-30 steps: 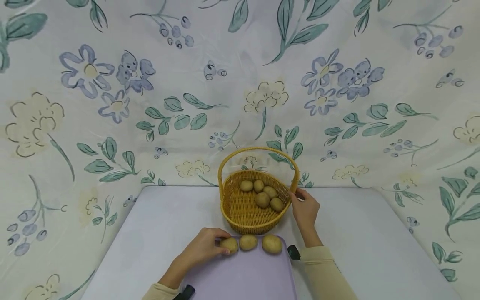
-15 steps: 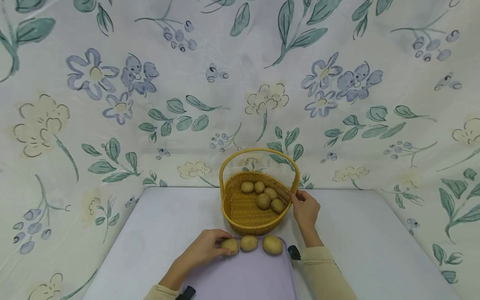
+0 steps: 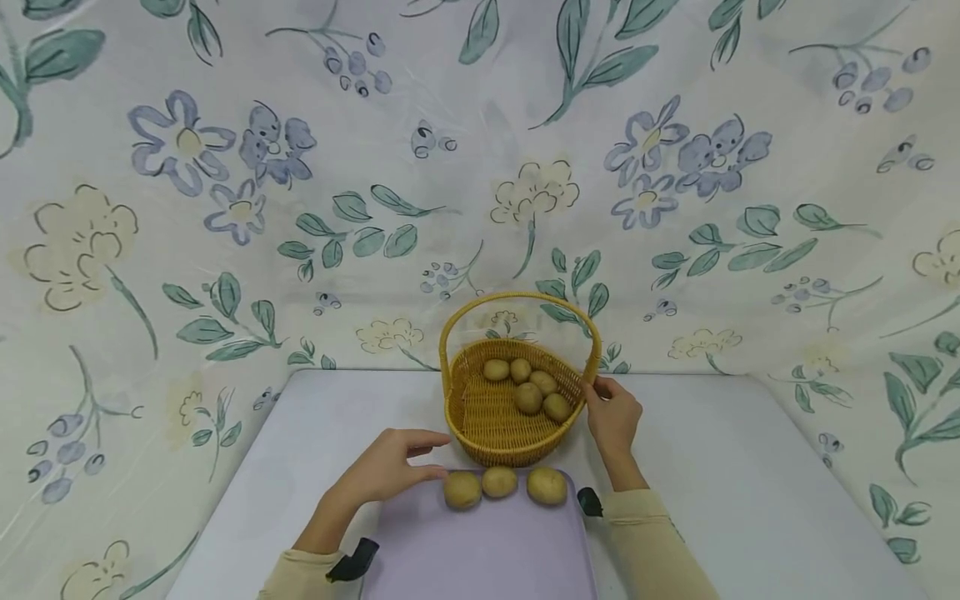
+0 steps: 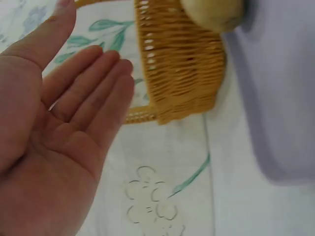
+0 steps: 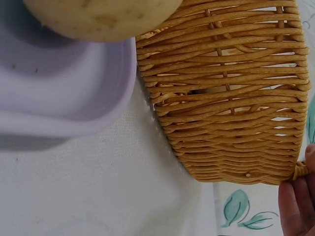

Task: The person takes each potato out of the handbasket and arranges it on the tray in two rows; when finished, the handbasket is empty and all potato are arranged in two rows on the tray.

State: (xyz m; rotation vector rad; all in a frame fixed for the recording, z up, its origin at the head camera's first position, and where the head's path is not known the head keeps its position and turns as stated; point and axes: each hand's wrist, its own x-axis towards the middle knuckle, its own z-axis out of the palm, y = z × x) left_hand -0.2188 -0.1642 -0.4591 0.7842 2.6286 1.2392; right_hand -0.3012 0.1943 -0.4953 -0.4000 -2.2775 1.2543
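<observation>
Your left hand (image 4: 69, 128) fills the left side, palm to the camera, fingers extended together, thumb apart. Fingertips near a golden-brown woven wicker basket (image 4: 182, 69); a strip of white cloth backdrop printed with green leaves and a pale flower (image 4: 152, 196) shows between. To the right, you have a pale purple, round-cornered tray (image 4: 285, 98), blurred. At the top, a rounded yellow-brown potato (image 4: 214, 12), cut by the frame, overlaps basket and tray in view.
</observation>
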